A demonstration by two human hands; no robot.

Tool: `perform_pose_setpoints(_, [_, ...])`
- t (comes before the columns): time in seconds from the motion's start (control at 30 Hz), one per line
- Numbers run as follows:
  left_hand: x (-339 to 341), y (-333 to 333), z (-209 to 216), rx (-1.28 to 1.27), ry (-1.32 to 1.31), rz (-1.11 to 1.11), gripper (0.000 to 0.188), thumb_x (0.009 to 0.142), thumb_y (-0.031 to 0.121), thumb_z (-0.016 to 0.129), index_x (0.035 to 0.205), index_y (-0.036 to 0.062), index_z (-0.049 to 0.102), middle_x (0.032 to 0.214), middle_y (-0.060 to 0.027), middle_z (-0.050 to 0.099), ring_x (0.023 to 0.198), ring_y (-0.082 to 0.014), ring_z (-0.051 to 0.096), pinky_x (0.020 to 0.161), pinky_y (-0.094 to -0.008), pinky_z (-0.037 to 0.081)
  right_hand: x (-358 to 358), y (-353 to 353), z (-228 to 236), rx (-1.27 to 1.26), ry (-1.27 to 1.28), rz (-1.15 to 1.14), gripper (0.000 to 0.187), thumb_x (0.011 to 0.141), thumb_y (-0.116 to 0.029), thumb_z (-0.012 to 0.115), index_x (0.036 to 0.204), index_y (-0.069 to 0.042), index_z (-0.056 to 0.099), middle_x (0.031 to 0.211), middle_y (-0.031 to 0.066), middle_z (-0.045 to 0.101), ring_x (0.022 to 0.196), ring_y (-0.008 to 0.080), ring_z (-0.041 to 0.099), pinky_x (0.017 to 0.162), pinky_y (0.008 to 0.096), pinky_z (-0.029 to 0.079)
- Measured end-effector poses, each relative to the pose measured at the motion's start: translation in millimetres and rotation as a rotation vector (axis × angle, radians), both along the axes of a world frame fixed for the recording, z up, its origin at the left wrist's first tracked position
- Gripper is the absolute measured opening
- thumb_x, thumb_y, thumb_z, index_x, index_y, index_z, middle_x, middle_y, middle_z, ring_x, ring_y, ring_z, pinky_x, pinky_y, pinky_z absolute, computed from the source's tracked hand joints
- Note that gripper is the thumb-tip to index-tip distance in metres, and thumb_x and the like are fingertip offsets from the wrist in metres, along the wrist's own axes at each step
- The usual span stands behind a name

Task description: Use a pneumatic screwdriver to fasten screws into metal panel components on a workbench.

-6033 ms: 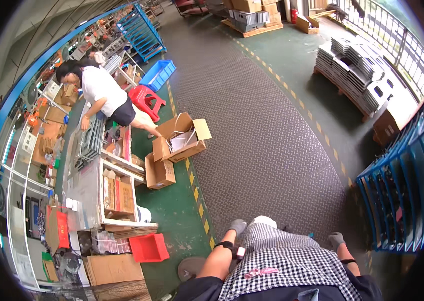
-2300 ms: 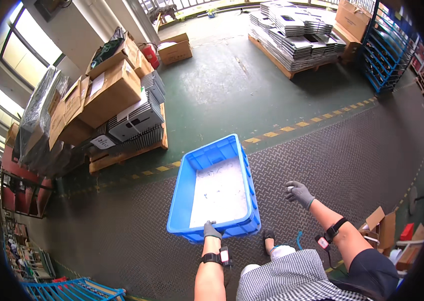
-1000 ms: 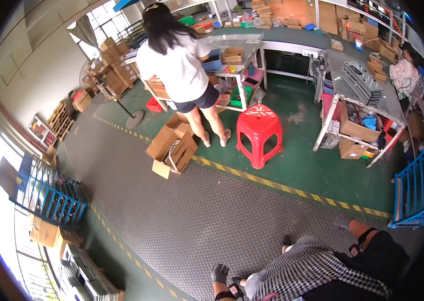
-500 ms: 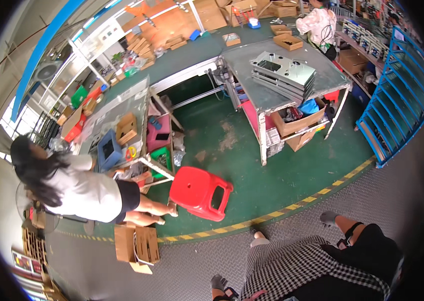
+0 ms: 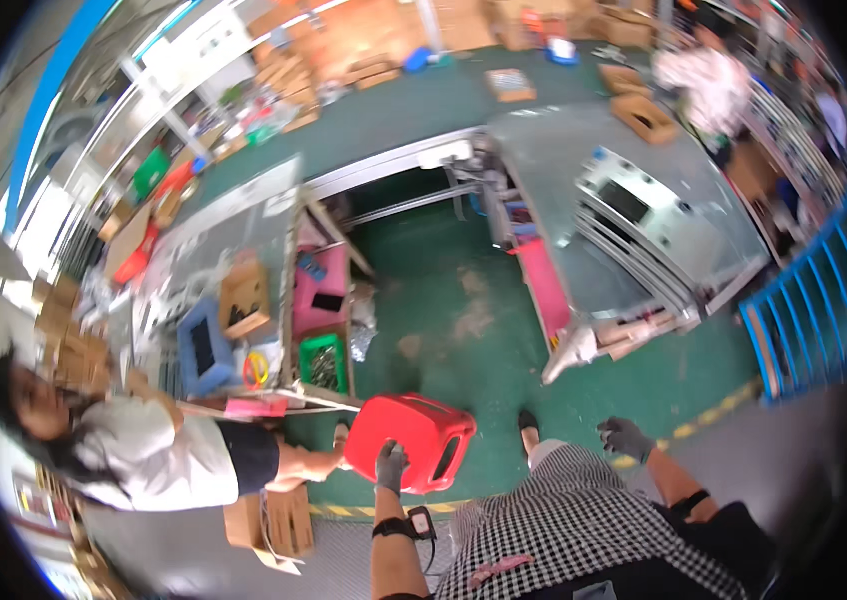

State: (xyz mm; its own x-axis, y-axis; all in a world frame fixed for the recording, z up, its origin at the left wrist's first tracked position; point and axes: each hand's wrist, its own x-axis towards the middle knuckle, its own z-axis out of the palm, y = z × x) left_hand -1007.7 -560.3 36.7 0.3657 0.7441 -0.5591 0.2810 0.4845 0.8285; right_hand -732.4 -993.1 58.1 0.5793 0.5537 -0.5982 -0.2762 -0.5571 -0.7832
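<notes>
My left hand (image 5: 392, 466), in a grey glove, reaches over the seat of a red plastic stool (image 5: 428, 415). Its fingers are bent down at about the middle of the seat, and blur hides whether they grip it. A strap with a small device (image 5: 421, 522) circles the left wrist. To the right, my right hand (image 5: 626, 440), gloved the same way, hangs above the floor with its fingers apart and nothing in it. The stool stands on the green floor beside the corner of the left workbench (image 5: 278, 225).
At left, a person in a white shirt (image 5: 148, 455) stands by the bench, near an open carton (image 5: 285, 525). A right-hand table (image 5: 553, 150) bears stacked metal panels (image 5: 633, 205). A blue rack (image 5: 813, 315) stands at right; another person (image 5: 708, 85) is behind.
I have moved forward onto the green floor. My left hand has come up from the lower edge to the stool seat. The person at left has turned toward me.
</notes>
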Motion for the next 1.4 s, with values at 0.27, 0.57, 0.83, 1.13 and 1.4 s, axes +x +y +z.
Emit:
perform_pose_setpoints(0.27, [81.5, 50.8, 52.8, 0.089, 0.085, -0.217, 0.046, 0.088, 0.021, 0.053, 0.129, 0.0044, 0.041, 0.104, -0.0056, 0.057, 0.085, -0.0158, 0.057, 0.074, -0.0309, 0.049, 144.6, 270.6, 66.9, 0.322, 0.165, 0.070, 0.021, 0.083, -0.011, 0.050, 0.102, -0.003, 0.054, 0.082, 0.0068, 0.058, 0.067, 0.0182, 0.061, 0.057, 0.0296, 0.049])
perform_pose_setpoints(0.57, [111.5, 181.0, 79.9, -0.028, -0.070, 0.267, 0.046, 0.089, 0.022, 0.053, 0.129, 0.0021, 0.043, 0.105, -0.0055, 0.057, 0.083, -0.0130, 0.056, 0.072, -0.0262, 0.047, 193.1, 516.7, 102.0, 0.483, 0.409, 0.207, 0.018, 0.083, -0.011, 0.049, 0.097, -0.001, 0.051, 0.085, 0.0103, 0.061, 0.068, 0.0200, 0.062, 0.059, 0.0348, 0.052])
perform_pose_setpoints(0.83, [155.3, 356.3, 132.7, 0.261, -0.029, 0.307, 0.033, 0.089, 0.019, 0.054, 0.118, 0.0037, 0.052, 0.084, 0.0014, 0.053, 0.070, -0.0050, 0.046, 0.062, -0.0199, 0.041, 251.4, 730.3, 133.3, 0.480, 0.402, 0.346, 0.020, 0.081, -0.012, 0.050, 0.098, -0.003, 0.054, 0.079, 0.0072, 0.058, 0.064, 0.0192, 0.059, 0.058, 0.0335, 0.050])
perform_pose_setpoints(1.13, [145.9, 519.9, 237.1, 0.320, -0.396, 0.679, 0.038, 0.091, 0.018, 0.052, 0.124, 0.0008, 0.044, 0.109, -0.0073, 0.055, 0.095, -0.0166, 0.057, 0.084, -0.0303, 0.048, 247.0, 972.1, 189.8, 0.327, 0.357, 0.655, 0.022, 0.083, -0.009, 0.049, 0.103, -0.002, 0.056, 0.082, 0.0082, 0.061, 0.064, 0.0173, 0.059, 0.060, 0.0307, 0.050])
perform_pose_setpoints(1.4, [93.2, 666.0, 281.7, 0.532, -0.602, 1.208, 0.031, 0.090, 0.015, 0.051, 0.119, 0.0058, 0.048, 0.103, -0.0073, 0.058, 0.091, -0.0174, 0.059, 0.082, -0.0326, 0.050, 191.6, 1207.7, 228.4, 0.407, 0.331, 1.251, 0.029, 0.085, -0.016, 0.051, 0.109, -0.001, 0.053, 0.088, 0.0067, 0.060, 0.073, 0.0143, 0.060, 0.065, 0.0271, 0.050])
